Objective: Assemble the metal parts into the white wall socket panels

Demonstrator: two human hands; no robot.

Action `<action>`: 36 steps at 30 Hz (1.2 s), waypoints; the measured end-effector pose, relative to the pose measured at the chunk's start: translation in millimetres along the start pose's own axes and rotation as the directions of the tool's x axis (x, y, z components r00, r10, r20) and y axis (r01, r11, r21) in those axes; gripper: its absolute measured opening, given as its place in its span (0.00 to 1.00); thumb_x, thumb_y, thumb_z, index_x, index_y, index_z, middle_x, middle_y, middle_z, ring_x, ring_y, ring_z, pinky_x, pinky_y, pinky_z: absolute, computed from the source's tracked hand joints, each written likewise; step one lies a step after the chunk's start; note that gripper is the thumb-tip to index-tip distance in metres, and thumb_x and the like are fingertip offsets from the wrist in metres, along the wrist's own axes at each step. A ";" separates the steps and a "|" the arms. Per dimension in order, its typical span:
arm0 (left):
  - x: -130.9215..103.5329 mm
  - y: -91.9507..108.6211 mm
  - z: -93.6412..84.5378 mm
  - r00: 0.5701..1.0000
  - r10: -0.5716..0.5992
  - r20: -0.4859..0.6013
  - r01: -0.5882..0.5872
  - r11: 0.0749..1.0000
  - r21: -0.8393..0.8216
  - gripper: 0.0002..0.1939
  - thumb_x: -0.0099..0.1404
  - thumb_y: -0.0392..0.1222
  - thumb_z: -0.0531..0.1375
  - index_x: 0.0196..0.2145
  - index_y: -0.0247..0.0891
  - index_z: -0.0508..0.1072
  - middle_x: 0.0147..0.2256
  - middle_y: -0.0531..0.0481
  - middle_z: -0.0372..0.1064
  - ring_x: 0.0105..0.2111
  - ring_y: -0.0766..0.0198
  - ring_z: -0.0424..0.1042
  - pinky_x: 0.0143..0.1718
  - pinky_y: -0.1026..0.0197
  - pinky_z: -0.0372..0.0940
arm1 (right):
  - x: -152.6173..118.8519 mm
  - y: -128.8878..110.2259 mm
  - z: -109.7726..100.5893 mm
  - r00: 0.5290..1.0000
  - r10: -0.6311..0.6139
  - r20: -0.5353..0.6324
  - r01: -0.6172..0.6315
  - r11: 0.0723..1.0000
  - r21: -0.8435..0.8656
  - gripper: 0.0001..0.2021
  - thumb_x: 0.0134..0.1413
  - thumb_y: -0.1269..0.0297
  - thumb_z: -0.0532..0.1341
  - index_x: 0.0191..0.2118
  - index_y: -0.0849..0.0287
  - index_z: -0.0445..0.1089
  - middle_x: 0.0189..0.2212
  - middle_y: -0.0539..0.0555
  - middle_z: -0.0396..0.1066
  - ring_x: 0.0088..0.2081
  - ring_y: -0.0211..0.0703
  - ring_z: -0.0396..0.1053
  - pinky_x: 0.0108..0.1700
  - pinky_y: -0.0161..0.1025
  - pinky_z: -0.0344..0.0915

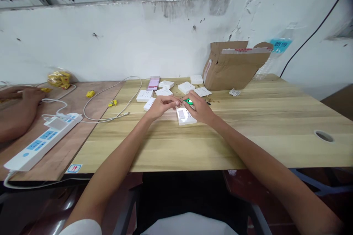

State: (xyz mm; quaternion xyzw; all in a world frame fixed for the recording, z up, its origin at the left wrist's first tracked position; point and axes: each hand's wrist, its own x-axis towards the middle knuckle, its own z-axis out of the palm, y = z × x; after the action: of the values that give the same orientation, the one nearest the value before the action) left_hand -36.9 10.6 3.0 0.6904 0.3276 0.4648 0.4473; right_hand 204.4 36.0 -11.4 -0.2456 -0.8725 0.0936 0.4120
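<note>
My right hand is closed around a small green-handled screwdriver, whose tip points left toward my other hand. The fingertips of my left hand pinch together at that tip, and whatever small piece is between them is too small to make out. Just below both hands a white wall socket with a switch panel lies face up on the table. Left of my left hand are another white socket and a white plate on edge. A white back plate lies beyond my right hand.
Several white socket parts lie toward the wall, near a pink packet and a cardboard box. At left are a power strip, a white cable, yellow pieces and another person's hand.
</note>
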 end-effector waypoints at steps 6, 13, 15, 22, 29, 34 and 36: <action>-0.2 -5.5 1.5 1.000 -0.015 -0.026 0.015 1.000 -0.021 0.15 0.66 0.54 0.77 0.38 0.40 0.88 0.40 0.43 0.84 0.39 0.57 0.80 0.40 0.55 0.77 | 0.0 -2.1 -0.8 1.000 -0.011 0.007 0.011 0.999 -0.032 0.07 0.80 0.60 0.55 0.50 0.52 0.70 0.42 0.58 0.69 0.41 0.54 0.69 0.46 0.48 0.66; 1.2 -9.2 6.6 0.996 -0.032 -0.081 0.026 0.997 -0.075 0.17 0.63 0.50 0.79 0.37 0.38 0.80 0.35 0.46 0.82 0.36 0.60 0.80 0.36 0.60 0.74 | -0.5 -3.7 -1.8 0.998 -0.046 0.036 0.049 0.995 -0.086 0.08 0.80 0.61 0.54 0.49 0.53 0.70 0.42 0.59 0.70 0.44 0.55 0.70 0.47 0.49 0.67; 1.7 -10.9 7.3 0.996 -0.018 -0.083 0.012 0.997 -0.071 0.16 0.65 0.50 0.78 0.41 0.38 0.82 0.36 0.46 0.82 0.35 0.60 0.81 0.35 0.60 0.74 | -0.6 -4.5 -2.4 0.998 -0.050 0.040 0.053 0.995 -0.087 0.08 0.80 0.61 0.54 0.50 0.53 0.70 0.43 0.59 0.70 0.44 0.55 0.70 0.47 0.49 0.68; 2.8 -11.0 5.9 0.991 -0.003 -0.132 -0.001 1.000 -0.027 0.15 0.64 0.52 0.77 0.40 0.38 0.87 0.35 0.45 0.82 0.34 0.59 0.80 0.33 0.58 0.76 | -0.9 -6.4 -5.6 0.998 -0.035 0.050 0.038 0.997 -0.074 0.11 0.80 0.60 0.54 0.55 0.52 0.73 0.43 0.59 0.69 0.42 0.54 0.70 0.45 0.48 0.68; 2.4 -9.2 4.9 0.991 0.008 -0.133 -0.013 0.999 -0.043 0.15 0.64 0.53 0.77 0.36 0.39 0.87 0.34 0.46 0.82 0.33 0.60 0.78 0.32 0.59 0.76 | -2.2 -2.0 -9.4 0.996 -0.026 0.087 0.029 0.999 -0.037 0.13 0.81 0.57 0.54 0.55 0.51 0.75 0.43 0.58 0.68 0.39 0.54 0.68 0.44 0.49 0.68; 1.7 -5.8 6.9 0.989 0.012 -0.148 -0.019 0.999 -0.050 0.14 0.62 0.52 0.78 0.34 0.39 0.86 0.34 0.46 0.82 0.33 0.60 0.76 0.32 0.59 0.74 | -2.8 -1.1 -9.4 0.994 -0.044 0.098 0.046 0.999 -0.017 0.14 0.81 0.55 0.54 0.54 0.51 0.75 0.44 0.59 0.70 0.43 0.55 0.70 0.47 0.50 0.68; 1.3 -3.7 7.4 0.988 0.017 -0.151 -0.022 0.999 -0.034 0.14 0.62 0.52 0.78 0.33 0.39 0.86 0.32 0.47 0.81 0.32 0.61 0.75 0.31 0.59 0.72 | -2.6 -2.4 -9.2 0.994 -0.053 0.093 0.053 0.999 -0.006 0.13 0.81 0.54 0.55 0.53 0.50 0.75 0.43 0.58 0.70 0.43 0.55 0.70 0.46 0.50 0.68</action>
State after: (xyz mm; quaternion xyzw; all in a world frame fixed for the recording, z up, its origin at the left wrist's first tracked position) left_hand -29.6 10.8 -1.2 0.6485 0.3455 0.5256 0.4288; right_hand 212.0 32.3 -6.4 -0.2195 -0.8971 0.0903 0.3726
